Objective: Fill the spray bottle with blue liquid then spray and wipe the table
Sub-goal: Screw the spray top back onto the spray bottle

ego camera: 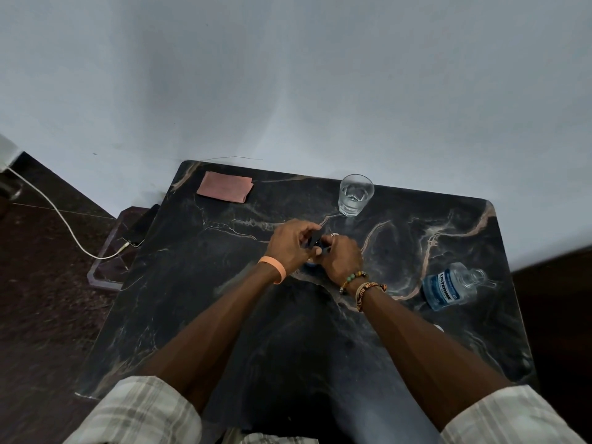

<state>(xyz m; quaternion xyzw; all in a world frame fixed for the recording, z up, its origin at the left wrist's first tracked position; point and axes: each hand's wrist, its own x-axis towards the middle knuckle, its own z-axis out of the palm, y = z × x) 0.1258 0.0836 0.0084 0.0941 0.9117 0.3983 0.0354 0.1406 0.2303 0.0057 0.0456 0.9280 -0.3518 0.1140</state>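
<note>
- Dark marble-patterned worktop (198,283) set against a pale wall; person seated at the near edge, both forearms reaching to its middle.
- Spray bottle (315,241) stands at the centre of the worktop, almost wholly hidden between the two hands. Only a black top part shows between the fingers, with a sliver of blue below it at the base.
- Left hand (290,245): fingers curled in, pinching the black top of the bottle from the left. Peach wristband (274,269) on that wrist.
- Right hand (341,257): fingers curled round the bottle from the right, touching the left hand's fingertips. Ring (334,234) on one finger; beaded and woven bracelets (360,282) at the wrist.
- Listerine bottle (448,286) lies on its side to the right of the hands, well apart from them, neck pointing towards the right edge. Clear plastic, blue label; a little blue liquid pooled in the lower side.
- Small white object (439,327) near the right forearm, nearer than the Listerine bottle; cannot tell what it is.
- Glass tumbler (355,195) upright at the far edge, just beyond the hands, partly filled with clear liquid.
- Folded pink cloth (224,186) flat at the far left corner.
- Off the worktop, left: phone (141,230) on a low surface, white cable (64,221) plugged into it and trailing across the dark floor.
</note>
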